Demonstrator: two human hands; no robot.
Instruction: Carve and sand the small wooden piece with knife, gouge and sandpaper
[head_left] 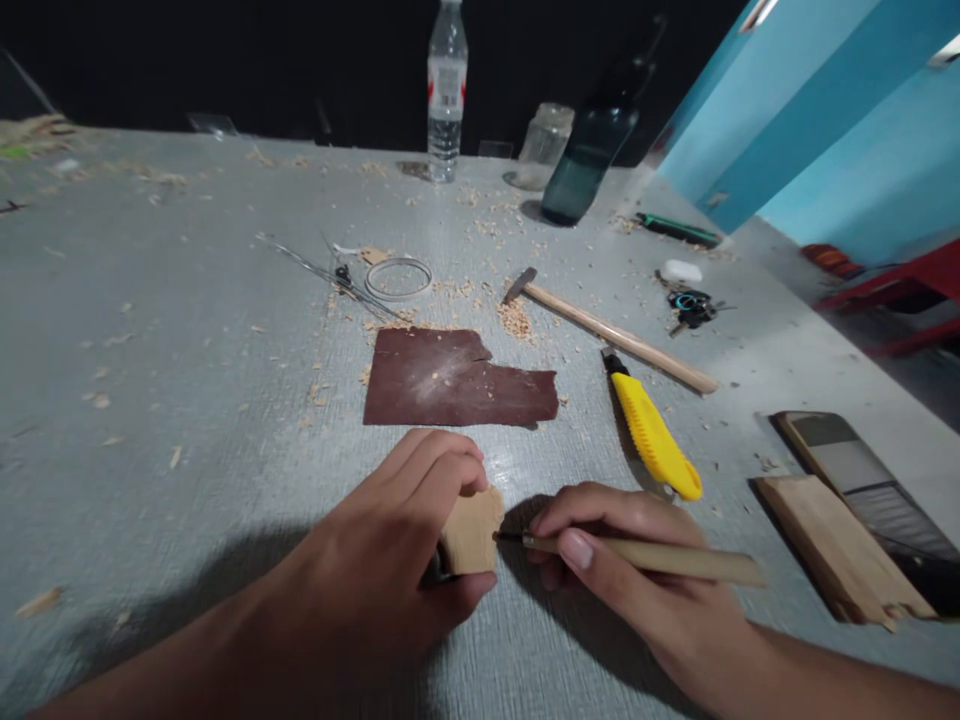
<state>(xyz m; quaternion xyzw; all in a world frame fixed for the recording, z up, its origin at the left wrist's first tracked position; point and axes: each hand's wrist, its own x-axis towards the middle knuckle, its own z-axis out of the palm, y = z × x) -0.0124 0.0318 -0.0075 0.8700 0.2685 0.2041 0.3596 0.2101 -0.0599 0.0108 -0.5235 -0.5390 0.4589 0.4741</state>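
My left hand (405, 530) is closed round a small light wooden block (471, 532), fingers over its top and thumb beneath. In my right hand (637, 560) is a carving tool (675, 560) with a pale wooden handle, pinched between thumb and fingers. The tool's thin dark tip meets the right side of the block. Just beyond my left hand a torn piece of dark red sandpaper (450, 380) lies flat on the grey table (225, 400).
A yellow cutter (654, 430) and a hammer (615, 335) lie ahead of my right hand. Wire (399, 279), a clear bottle (447, 100), a jar (545, 145) and a dark bottle (585, 160) are farther back. A wood piece (840, 545) sits at right.
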